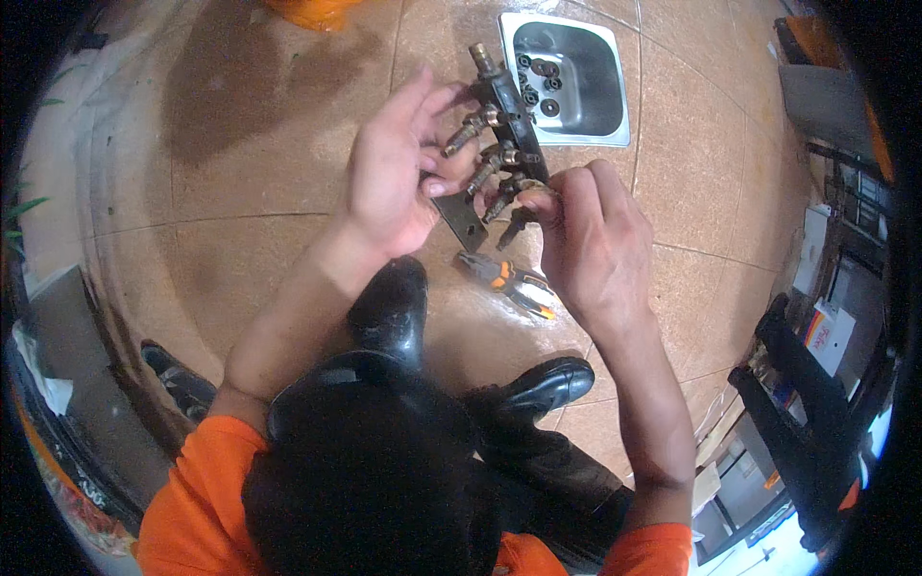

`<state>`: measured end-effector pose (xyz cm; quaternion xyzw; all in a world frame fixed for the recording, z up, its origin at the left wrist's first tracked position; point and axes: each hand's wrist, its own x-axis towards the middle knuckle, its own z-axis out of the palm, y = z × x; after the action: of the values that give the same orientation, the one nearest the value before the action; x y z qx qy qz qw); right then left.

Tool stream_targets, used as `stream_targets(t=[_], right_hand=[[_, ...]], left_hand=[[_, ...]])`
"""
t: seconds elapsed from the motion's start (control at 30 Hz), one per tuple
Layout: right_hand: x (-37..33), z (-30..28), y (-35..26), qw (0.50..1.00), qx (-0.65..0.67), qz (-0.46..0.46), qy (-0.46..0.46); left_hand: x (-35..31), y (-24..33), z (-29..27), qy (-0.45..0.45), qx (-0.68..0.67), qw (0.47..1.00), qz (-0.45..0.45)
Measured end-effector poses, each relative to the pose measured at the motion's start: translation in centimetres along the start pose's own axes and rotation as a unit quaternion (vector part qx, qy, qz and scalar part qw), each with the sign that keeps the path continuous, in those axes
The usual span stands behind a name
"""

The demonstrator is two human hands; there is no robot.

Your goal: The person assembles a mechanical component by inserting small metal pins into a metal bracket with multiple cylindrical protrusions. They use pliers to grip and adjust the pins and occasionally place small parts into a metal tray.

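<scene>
Between my hands is a dark metal bar with several brass valve stems, like a stove's gas manifold (517, 113). It is tilted, its brass end up and away from me. My left hand (389, 173) holds it from the left side, its fingers partly hidden behind the stems. My right hand (595, 226) is closed on the near end, thumb and fingertips pinched at the last valves; exactly what they grip is hidden. A flat dark bracket plate (463, 223) hangs below the bar. Pliers (509, 278) with black and orange handles lie on the floor just below.
A rectangular steel basin (617, 101) lies beyond my right hand, with several small round dark parts (550, 108) inside. Brown tiles (269, 278) form the floor. Black shoes (394, 307) are near the pliers. Another person's dark-clothed legs (802, 384) and shelving are at right.
</scene>
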<state>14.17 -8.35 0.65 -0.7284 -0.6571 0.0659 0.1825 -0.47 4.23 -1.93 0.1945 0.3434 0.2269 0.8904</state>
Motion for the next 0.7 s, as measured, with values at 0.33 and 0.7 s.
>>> stream_targets(t=[0.33, 0.7], right_hand=[[-0.6, -3.9, 0.5, 0.946, 0.234, 0.212, 0.067], [0.1, -3.0, -1.6, 0.987, 0.148, 0.040, 0.054]], left_hand=[[-0.6, 1.0, -0.6, -0.044, 0.006, 0.999, -0.023], [-0.4, 1.0, -0.4, -0.038, -0.032, 0.999, -0.014]])
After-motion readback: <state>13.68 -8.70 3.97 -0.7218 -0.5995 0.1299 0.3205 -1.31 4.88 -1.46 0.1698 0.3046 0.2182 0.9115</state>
